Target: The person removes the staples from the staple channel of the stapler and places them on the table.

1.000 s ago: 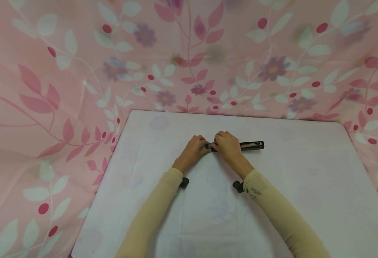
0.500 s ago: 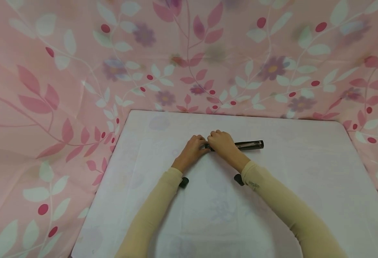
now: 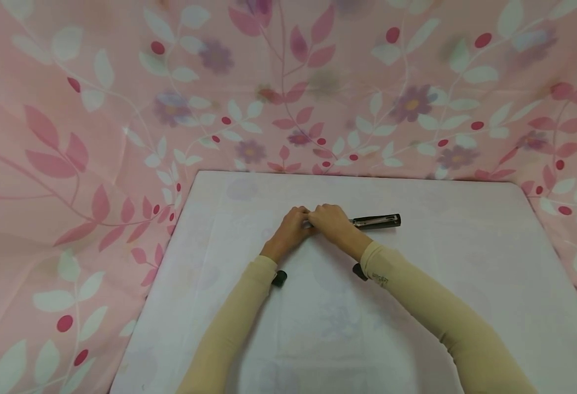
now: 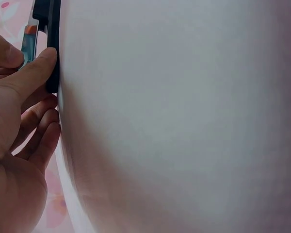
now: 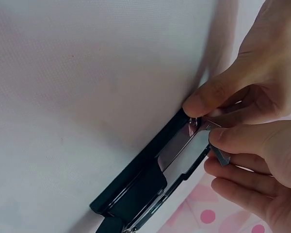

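Observation:
A black stapler (image 3: 378,221) with a metal channel lies on the table, its long end pointing right. It stands opened in the right wrist view, with the black base (image 5: 131,177) beside the shiny metal magazine (image 5: 184,158). My left hand (image 3: 290,230) grips its left end, thumb (image 4: 41,65) pressed against the base. Close beside it, my right hand (image 3: 335,224) pinches a short grey strip of staples (image 5: 222,154) at the magazine's end. Its fingers hide part of the strip, and the two hands overlap in the head view.
A pale cloth covers the table (image 3: 416,306). Pink floral fabric (image 3: 318,82) hangs behind it and at the sides. Dark wrist cameras sit beneath both cuffs, the left camera (image 3: 280,278) and the right camera (image 3: 359,271).
My right hand has slid left along the stapler until it meets the left hand, uncovering more of the channel behind it. The left hand stays nearly in place.

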`<action>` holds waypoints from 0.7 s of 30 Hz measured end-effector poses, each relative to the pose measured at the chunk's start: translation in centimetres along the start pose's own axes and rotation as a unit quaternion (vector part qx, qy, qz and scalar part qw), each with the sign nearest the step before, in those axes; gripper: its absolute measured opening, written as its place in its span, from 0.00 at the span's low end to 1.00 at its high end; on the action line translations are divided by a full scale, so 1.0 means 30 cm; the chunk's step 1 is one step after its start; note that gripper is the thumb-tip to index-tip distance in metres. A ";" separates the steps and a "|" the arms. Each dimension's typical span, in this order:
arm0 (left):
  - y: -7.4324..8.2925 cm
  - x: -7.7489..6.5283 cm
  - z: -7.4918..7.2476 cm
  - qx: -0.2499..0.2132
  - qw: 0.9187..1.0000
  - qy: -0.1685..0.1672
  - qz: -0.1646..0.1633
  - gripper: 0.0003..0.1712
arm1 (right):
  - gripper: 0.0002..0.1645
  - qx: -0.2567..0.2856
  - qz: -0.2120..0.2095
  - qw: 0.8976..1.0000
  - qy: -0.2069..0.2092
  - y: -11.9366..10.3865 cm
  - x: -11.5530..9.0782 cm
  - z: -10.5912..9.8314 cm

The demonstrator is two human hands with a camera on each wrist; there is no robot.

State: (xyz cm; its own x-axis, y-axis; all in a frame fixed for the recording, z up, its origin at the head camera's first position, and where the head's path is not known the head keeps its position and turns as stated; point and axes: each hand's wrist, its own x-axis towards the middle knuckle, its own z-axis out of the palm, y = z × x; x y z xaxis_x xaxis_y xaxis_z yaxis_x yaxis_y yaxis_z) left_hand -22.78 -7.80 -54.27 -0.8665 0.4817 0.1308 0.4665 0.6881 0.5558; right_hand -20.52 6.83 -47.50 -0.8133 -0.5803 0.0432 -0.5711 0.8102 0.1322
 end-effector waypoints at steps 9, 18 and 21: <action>0.004 0.002 -0.004 0.001 1.000 -0.005 0.000 0.17 | 0.05 -0.003 0.001 1.000 -0.008 0.000 -0.004 -0.008; 0.012 0.002 -0.010 -0.001 1.000 -0.011 0.003 0.18 | 0.02 0.007 -0.010 1.000 0.007 0.015 -0.014 0.002; 0.012 0.004 -0.010 -0.003 1.000 -0.014 0.000 0.18 | 0.04 0.009 -0.013 1.000 0.008 0.020 -0.018 0.002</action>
State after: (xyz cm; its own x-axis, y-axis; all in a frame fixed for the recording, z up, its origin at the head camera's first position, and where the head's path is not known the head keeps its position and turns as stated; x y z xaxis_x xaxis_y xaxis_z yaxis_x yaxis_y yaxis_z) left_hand -22.76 -7.65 -53.82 -0.8614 0.4963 0.1076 0.4647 0.6850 0.5611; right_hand -20.43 7.65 -47.50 -0.7960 -0.6027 0.0555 -0.5945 0.7958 0.1153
